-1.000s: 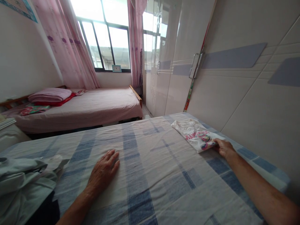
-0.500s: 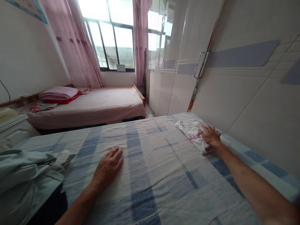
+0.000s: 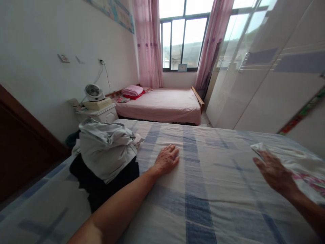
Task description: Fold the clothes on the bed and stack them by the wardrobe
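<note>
My left hand (image 3: 166, 159) lies flat and open on the blue-and-white checked bedsheet (image 3: 203, 189), fingers stretched toward the far side. My right hand (image 3: 275, 173) hovers open just above the sheet at the right, fingers apart and a little blurred, holding nothing. Just beyond and right of it lies the folded white T-shirt (image 3: 302, 166) with a pink print. A heap of pale grey-green clothes (image 3: 106, 149) sits on dark fabric (image 3: 101, 184) to the left of my left forearm.
A white wardrobe (image 3: 266, 78) runs along the right side. A second bed with pink sheets (image 3: 162, 105) stands under the window. A white nightstand (image 3: 98, 113) with a small fan (image 3: 93, 92) is by the left wall. A dark wooden headboard (image 3: 22, 142) rises at far left.
My right hand has lifted off the folded T-shirt and drawn back toward the left. The view has swung left, bringing the clothes heap, nightstand and headboard into sight. My left hand stays flat.
</note>
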`<state>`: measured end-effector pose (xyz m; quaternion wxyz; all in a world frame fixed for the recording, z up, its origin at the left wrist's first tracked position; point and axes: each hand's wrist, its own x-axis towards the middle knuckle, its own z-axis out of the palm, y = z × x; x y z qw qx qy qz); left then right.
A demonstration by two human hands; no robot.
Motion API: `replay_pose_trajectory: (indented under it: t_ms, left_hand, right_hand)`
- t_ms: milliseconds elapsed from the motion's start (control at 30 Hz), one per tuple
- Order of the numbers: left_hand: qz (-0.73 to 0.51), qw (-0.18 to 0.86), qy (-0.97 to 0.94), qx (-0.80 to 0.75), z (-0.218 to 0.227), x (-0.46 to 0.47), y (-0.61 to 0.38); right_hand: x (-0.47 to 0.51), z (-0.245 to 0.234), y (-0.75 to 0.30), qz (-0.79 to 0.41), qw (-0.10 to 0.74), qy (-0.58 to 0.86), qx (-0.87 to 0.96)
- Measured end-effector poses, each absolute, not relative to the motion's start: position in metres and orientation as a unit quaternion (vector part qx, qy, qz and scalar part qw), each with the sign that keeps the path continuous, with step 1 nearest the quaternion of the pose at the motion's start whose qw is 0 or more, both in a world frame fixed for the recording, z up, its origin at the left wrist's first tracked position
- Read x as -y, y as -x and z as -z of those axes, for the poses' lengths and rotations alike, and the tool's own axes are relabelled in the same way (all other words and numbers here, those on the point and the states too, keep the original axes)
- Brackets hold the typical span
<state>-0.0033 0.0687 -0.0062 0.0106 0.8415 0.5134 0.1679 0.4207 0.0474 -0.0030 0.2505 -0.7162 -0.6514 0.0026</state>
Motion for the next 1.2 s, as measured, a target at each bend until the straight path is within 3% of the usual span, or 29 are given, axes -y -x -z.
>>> replay_pose_trajectory:
  t_ms: [167,333,600,900,1200]
  left_hand:
    - [-0.153,0.029,-0.834,-0.530,0.010,-0.068,0.003]
    - [-0.138,0.032,-0.819,-0.556,0.009,-0.075,0.002]
    - [-0.099,0.044,-0.782,-0.614,-0.007,-0.155,0.001]
    - [-0.068,0.046,-0.726,-0.683,0.003,-0.258,0.010]
    - [-0.084,0.085,-0.720,-0.683,-0.012,-0.274,0.019]
  right_hand:
    - [-0.033,0.024,-0.311,0.036,0.128,0.663,0.737]
    - [-0.045,0.023,-0.291,0.041,0.028,0.690,0.722]
    - [-0.127,0.007,-0.301,0.012,0.025,0.751,0.660]
    - [-0.230,0.013,-0.322,0.011,0.042,0.777,0.628]
    - [-0.261,0.013,-0.338,-0.014,0.055,0.781,0.622]
